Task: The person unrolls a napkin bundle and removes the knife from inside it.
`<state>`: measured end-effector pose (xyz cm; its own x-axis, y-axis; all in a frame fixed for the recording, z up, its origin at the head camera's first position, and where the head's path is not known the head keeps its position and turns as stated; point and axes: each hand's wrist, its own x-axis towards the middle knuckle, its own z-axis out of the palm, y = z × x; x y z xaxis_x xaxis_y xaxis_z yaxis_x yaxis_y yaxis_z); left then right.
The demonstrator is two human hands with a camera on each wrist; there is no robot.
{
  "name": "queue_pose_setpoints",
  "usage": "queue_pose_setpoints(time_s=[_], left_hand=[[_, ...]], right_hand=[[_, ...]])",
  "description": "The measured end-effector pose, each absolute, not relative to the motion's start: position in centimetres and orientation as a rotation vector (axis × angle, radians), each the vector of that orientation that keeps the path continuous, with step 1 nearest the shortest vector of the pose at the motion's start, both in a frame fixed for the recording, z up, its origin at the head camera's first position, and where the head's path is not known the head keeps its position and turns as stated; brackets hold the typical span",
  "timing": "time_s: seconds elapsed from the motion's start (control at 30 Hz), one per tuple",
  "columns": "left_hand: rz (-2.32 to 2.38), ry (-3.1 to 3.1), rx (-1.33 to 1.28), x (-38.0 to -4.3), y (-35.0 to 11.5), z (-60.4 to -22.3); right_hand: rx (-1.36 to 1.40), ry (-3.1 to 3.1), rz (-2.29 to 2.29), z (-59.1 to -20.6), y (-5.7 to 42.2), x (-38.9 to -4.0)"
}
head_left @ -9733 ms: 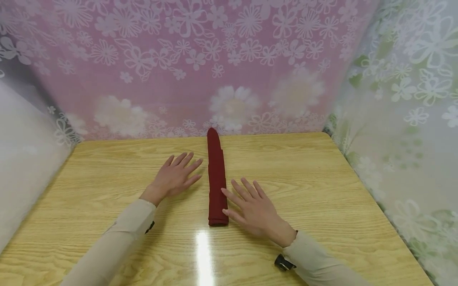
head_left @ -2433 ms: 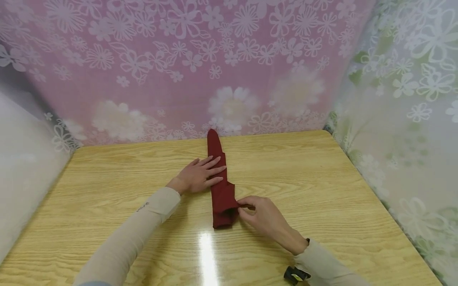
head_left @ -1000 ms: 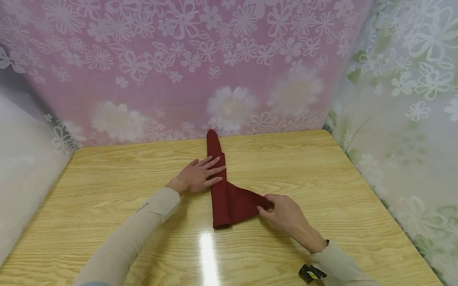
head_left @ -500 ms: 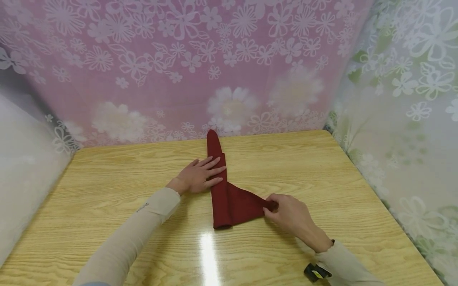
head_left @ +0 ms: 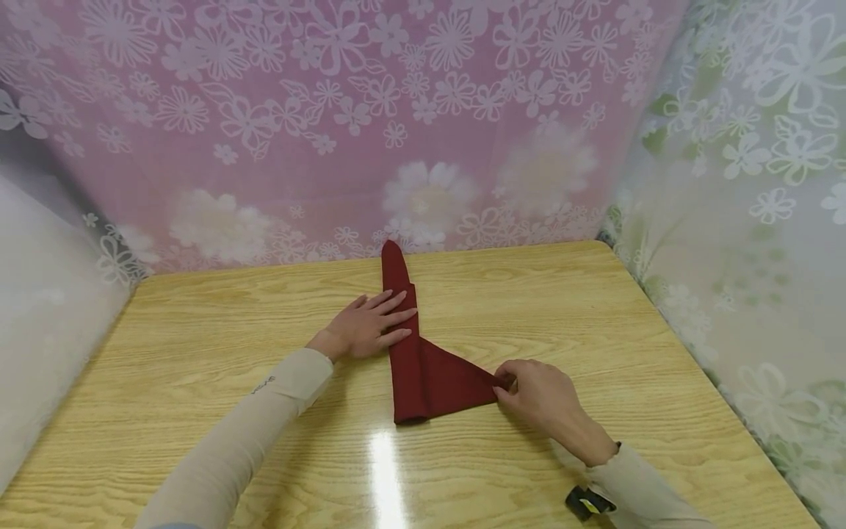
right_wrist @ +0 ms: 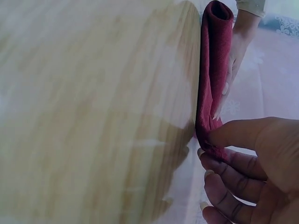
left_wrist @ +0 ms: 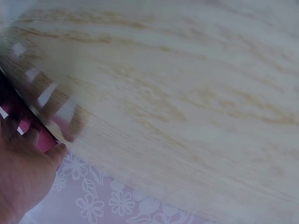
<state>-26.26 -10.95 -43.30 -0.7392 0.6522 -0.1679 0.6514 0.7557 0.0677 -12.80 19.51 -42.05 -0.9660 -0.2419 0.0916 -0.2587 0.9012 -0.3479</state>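
Note:
A dark red cloth (head_left: 406, 367), rolled into a long narrow strip, lies up the middle of the table in the head view. From its near end a triangular flap spreads out to the right. My left hand (head_left: 363, 327) rests on the roll with fingers straight and spread across it. The tip of the flap is pinched between thumb and fingers of my right hand (head_left: 542, 397). In the right wrist view the hollow end of the rolled cloth (right_wrist: 217, 51) shows, and the thumb presses on its corner. The left wrist view has my left hand (left_wrist: 28, 172) over the cloth.
The wood-grain table (head_left: 231, 316) carries a bright light reflection near its front. A pink flowered curtain (head_left: 297, 147) hangs along the back edge, which the cloth's far tip reaches. A pale flowered curtain (head_left: 747, 242) borders the right side.
My left hand has come down onto the roll. My right hand has taken the cloth's corner and drawn it out to the right, unfolding the triangular flap, now flatter and tauter.

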Motion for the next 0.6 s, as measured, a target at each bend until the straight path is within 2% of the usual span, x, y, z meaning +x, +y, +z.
queue_pose_setpoints(time_s=[0.6], left_hand=[[0.028,2.778,1.032,-26.14,-10.81,-43.26]], right_hand=[[0.495,-3.0,0.392,-41.53,20.11,-13.19]])
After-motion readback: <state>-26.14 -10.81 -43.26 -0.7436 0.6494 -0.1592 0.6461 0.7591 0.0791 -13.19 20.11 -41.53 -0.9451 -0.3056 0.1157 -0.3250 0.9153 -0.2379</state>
